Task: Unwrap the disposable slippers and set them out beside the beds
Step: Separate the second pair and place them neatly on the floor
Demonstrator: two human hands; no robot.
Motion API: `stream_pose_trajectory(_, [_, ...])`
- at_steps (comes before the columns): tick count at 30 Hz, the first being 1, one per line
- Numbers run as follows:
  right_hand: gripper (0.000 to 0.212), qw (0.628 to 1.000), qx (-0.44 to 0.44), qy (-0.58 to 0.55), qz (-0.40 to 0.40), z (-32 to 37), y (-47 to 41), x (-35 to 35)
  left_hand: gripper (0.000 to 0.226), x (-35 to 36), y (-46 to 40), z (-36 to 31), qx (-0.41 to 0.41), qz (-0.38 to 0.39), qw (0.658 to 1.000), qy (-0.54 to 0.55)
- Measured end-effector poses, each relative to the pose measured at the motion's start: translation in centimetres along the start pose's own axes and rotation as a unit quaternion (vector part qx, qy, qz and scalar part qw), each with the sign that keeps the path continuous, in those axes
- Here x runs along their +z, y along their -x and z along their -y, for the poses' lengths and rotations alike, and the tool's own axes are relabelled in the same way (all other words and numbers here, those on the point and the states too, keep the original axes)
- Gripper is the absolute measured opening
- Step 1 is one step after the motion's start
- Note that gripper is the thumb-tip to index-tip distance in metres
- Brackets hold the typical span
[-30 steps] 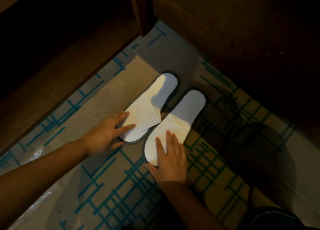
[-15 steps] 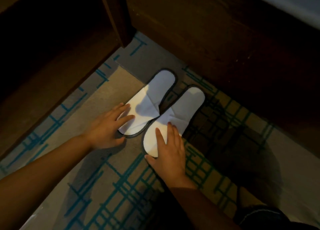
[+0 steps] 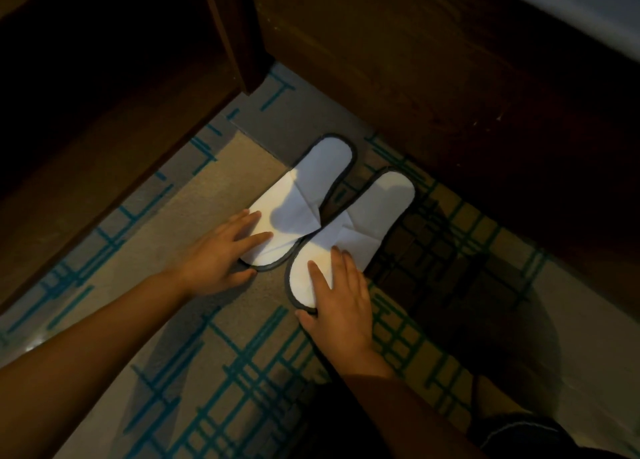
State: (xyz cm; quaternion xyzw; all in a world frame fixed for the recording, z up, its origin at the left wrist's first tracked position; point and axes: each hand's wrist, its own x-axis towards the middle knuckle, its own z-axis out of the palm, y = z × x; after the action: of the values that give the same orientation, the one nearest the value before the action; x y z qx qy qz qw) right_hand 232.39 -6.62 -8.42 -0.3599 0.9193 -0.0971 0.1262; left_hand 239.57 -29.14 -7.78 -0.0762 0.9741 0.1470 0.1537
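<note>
Two white disposable slippers with dark trim lie flat on the carpet, side by side and touching near their toe ends. My left hand (image 3: 221,254) rests with spread fingers on the toe end of the left slipper (image 3: 308,195). My right hand (image 3: 341,302) lies flat, fingers apart, on the toe end of the right slipper (image 3: 374,216). Neither hand grips anything. Both heel ends point toward the dark wooden bed frame (image 3: 450,77).
Dark wooden furniture (image 3: 104,95) runs along the left, with a post (image 3: 239,43) at the corner. The carpet (image 3: 225,389) is beige and grey with teal lines. My knee and dark shorts (image 3: 519,434) sit at lower right. White bedding (image 3: 588,5) shows at top right.
The view has shifted slightly, so the slippers and hands sit a little lower and to the right. Both hands stay flat on the slippers' toe ends.
</note>
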Motion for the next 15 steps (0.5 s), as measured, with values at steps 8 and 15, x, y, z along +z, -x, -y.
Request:
stream_pose_trajectory(8, [0.081,0.999,-0.001,-0.016,0.048,-0.2,-0.7,-0.8,0.075,-0.5,-1.3,-0.5,-0.020,0.027,0.999,0.011])
stream_pose_trajectory(15, [0.080,1.000,0.013,-0.011,0.023,-0.1,-0.5,-0.9,0.074,-0.3,-1.9,-0.5,-0.027,0.021,0.999,0.020])
